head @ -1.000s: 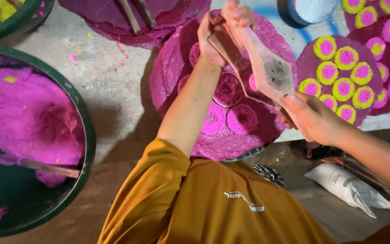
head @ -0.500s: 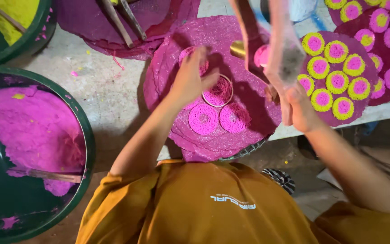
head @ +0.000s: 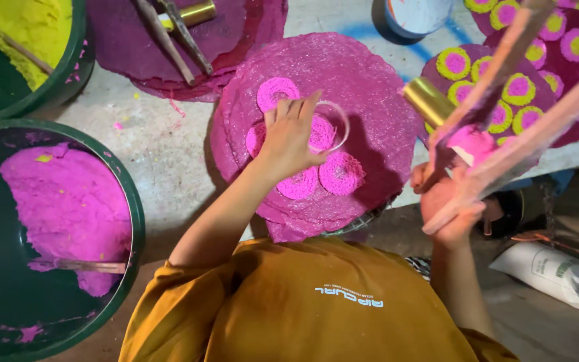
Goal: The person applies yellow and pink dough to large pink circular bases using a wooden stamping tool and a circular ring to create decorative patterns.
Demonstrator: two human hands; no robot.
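Head view: looks straight down over an ochre shirt (head: 303,308) onto a grey counter (head: 162,144).
Left hand (head: 289,137): fingers curled, pinching a thin clear ring (head: 336,124) and setting it against the pink lace discs (head: 340,173).
Ring place: on the big pink mat (head: 370,87), just right of the fingertips, over the middle disc.
Right hand (head: 450,201): closed around the wooden handles of a press tool (head: 504,100) with a brass barrel (head: 429,100) and a lump of pink dough at its mouth.
Change from half a second ago: left hand has slid from the upper-left disc to the centre of the cluster; the press has swung off the mat and now hangs over the mat's right edge, its handles raised toward the camera.
Change from a second ago: both hands no longer meet on the press.
Tubs: green tub of pink dough (head: 55,201) lower left; tub of yellow dough (head: 28,27) upper left.
Finished pieces: yellow-and-pink rounds (head: 497,87) on a dark mat, upper right.
Packages: white plastic sack (head: 551,271), lying on its side at lower right, with small dark print; white round container (head: 417,17) with an orange smear at top centre.
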